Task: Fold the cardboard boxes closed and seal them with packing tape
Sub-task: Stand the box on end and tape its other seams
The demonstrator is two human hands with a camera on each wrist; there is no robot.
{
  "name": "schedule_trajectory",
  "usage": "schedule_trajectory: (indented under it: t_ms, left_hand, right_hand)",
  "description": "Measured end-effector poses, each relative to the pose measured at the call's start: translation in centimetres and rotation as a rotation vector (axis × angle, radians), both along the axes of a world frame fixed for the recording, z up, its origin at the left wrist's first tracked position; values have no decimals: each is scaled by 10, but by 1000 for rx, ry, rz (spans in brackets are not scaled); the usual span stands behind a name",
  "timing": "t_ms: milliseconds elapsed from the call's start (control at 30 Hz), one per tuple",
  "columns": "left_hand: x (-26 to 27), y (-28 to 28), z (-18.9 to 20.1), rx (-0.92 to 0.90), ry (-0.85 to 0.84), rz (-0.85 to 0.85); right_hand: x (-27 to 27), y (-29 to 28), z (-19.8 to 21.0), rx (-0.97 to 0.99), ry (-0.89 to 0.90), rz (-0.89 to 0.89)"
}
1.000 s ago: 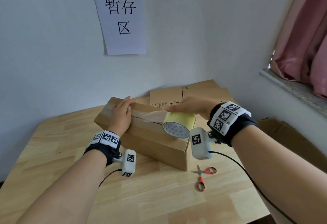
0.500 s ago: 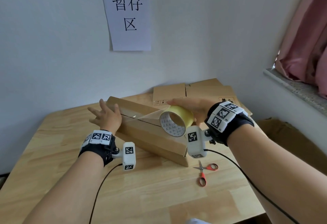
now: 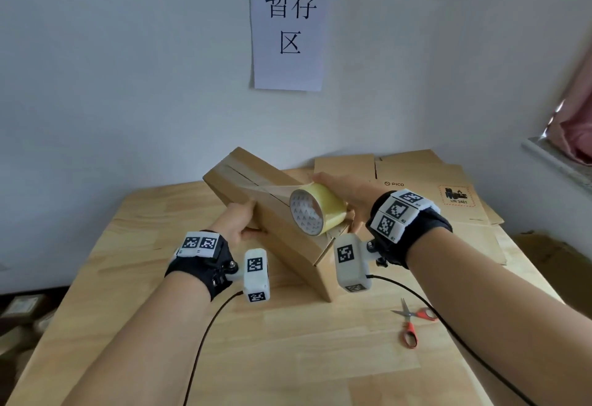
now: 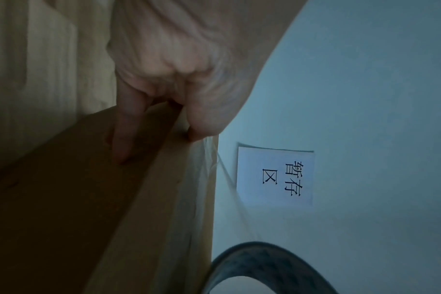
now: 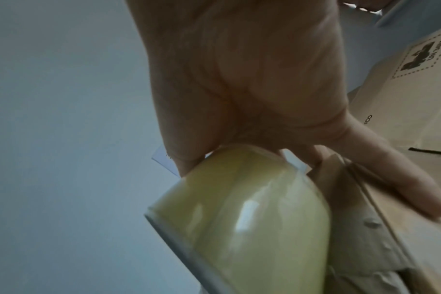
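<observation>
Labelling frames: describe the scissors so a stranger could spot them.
Start at the wooden table, then go to its near right part, right of the tilted box. The scissors lie flat there, the only thing with orange-red handles.

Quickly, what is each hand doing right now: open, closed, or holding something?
Left hand: grips the edge of the tilted cardboard box.
Right hand: holds the yellowish packing tape roll.

box [image 3: 282, 229]: matt brown cardboard
tape roll [image 3: 317, 210]: glossy yellowish plastic film
table [image 3: 288, 357]: smooth pale wood
scissors [image 3: 410, 325]: metal blades, orange plastic handles
</observation>
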State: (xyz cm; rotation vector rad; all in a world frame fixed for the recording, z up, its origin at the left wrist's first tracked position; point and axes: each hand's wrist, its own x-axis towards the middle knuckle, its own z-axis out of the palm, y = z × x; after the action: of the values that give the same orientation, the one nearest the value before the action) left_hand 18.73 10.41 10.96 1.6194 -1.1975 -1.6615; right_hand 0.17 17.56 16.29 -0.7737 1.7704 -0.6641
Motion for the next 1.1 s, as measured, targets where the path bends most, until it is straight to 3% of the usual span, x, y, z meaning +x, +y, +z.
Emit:
schedule_trajectory:
  t_ms: [400,700,867,1000,1100]
  left_hand:
    - [91,-84,11,-4,-157,-184]
    - [91,-137,18,-27,-188,-325]
    - [71,-164,3,-217,-425,-394]
    - [63,-171,5,-313,-689,-595]
    - [60,-180,3,-331,-685,-634]
  right_hand:
    - [99,-93,6,-26,-2,-8]
    - [110,-147,10,-51,144,-53]
    - [99,-160,8,-111,331,-56]
    - [89,-163,6,-114,418,-7]
    - [83,-160,2,-141,416,23]
